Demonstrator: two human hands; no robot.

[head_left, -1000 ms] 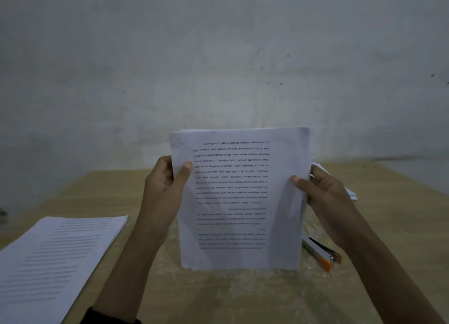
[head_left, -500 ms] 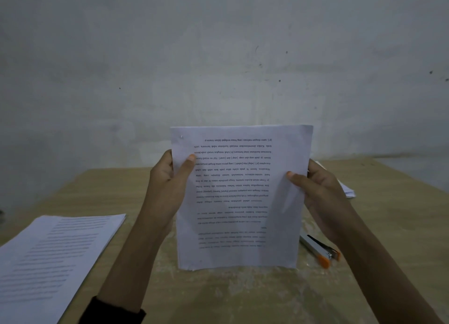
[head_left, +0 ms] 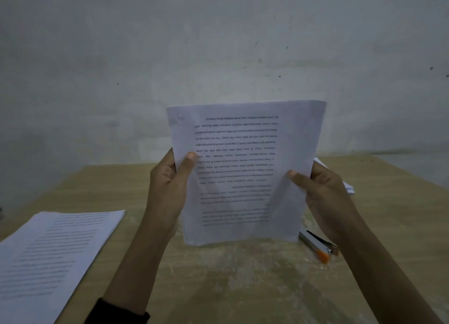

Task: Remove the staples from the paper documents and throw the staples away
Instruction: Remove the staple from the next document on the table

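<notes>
I hold a stack of printed pages point(head_left: 245, 153) upright over the wooden table point(head_left: 243, 280), text upside down. My left hand point(head_left: 170, 185) grips its left edge, thumb on the front. My right hand point(head_left: 323, 197) grips its right edge the same way. A small mark, possibly a staple point(head_left: 180, 116), shows near the sheet's top left corner. The pages' bottom edge hangs just above the tabletop. A silver stapler with an orange tip point(head_left: 317, 246) lies on the table under my right wrist, partly hidden by the paper.
A second pile of printed sheets point(head_left: 48, 255) lies at the table's left front. More white paper point(head_left: 347, 185) shows behind my right hand. A grey wall point(head_left: 218, 44) closes off the back edge of the table.
Both hands have lifted the pages a little and tilted their top slightly to the right; the grip is the same.
</notes>
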